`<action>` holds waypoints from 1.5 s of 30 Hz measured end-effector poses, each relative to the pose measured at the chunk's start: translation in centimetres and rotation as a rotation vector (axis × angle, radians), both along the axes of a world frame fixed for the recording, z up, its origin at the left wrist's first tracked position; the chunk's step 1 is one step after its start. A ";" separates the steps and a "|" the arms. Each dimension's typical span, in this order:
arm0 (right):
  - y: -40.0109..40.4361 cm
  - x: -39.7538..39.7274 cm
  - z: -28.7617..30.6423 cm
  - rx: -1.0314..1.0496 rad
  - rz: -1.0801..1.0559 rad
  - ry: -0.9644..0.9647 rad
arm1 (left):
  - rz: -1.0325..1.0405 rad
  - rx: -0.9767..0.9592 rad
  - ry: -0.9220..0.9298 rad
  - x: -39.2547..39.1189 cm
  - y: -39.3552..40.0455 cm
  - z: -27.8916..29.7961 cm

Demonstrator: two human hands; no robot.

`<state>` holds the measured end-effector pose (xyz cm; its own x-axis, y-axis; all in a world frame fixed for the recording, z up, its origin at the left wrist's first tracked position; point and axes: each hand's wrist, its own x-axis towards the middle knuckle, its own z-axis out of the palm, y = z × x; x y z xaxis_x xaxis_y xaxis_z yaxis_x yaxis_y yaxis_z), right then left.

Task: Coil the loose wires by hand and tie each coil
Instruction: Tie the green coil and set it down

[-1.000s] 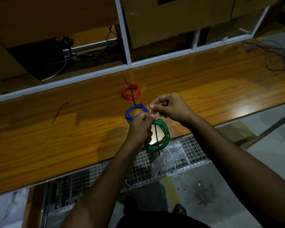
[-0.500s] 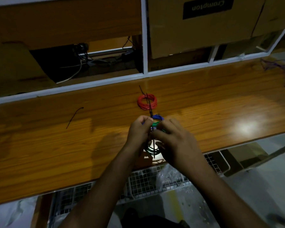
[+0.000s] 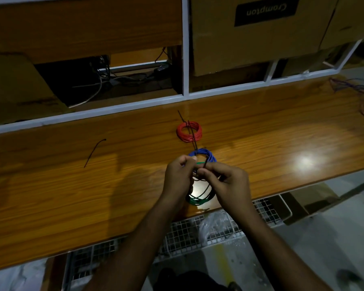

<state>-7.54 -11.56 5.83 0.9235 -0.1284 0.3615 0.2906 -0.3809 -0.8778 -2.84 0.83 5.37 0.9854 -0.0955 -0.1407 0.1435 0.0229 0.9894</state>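
A green wire coil [image 3: 198,200] is held upright over the wooden bench [image 3: 271,131], near its front edge. My left hand [image 3: 178,177] grips the coil's top left. My right hand [image 3: 229,183] pinches a thin black tie [image 3: 206,164] that runs across the coil. Just behind my fingers lies a blue coil [image 3: 204,153]. Farther back, a red coil [image 3: 189,131] lies flat with a black tie through it.
A loose black tie [image 3: 94,152] lies on the bench at the left. Tangled purple wire [image 3: 359,91] sits at the far right. White-framed shelves with cardboard boxes [image 3: 261,30] stand behind. A wire-mesh tray [image 3: 187,234] hangs below the front edge.
Both hands have closed together over the green coil's top. The right hand dropped from above the coil and now works the black tie. The camera tilted up.
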 end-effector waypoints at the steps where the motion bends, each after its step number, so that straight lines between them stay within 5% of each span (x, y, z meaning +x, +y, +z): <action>1: 0.1 -0.1 0.1 0.031 -0.018 0.022 | 0.000 -0.003 -0.008 -0.1 -0.1 0.1; 6: 0.1 -0.3 1.2 0.167 -0.169 0.079 | -0.014 0.017 -0.081 -0.2 -0.3 0.8; 11: -0.3 -0.1 2.2 -0.077 -0.362 -0.015 | 0.040 0.005 -0.116 -0.5 -1.0 1.3; 22: -0.3 0.0 3.1 -0.547 -0.437 -0.287 | 0.032 0.114 -0.243 -0.4 -1.5 0.8; 45: -0.4 0.1 3.7 -0.601 -0.404 -0.272 | 0.024 0.181 -0.306 -0.5 -1.2 1.6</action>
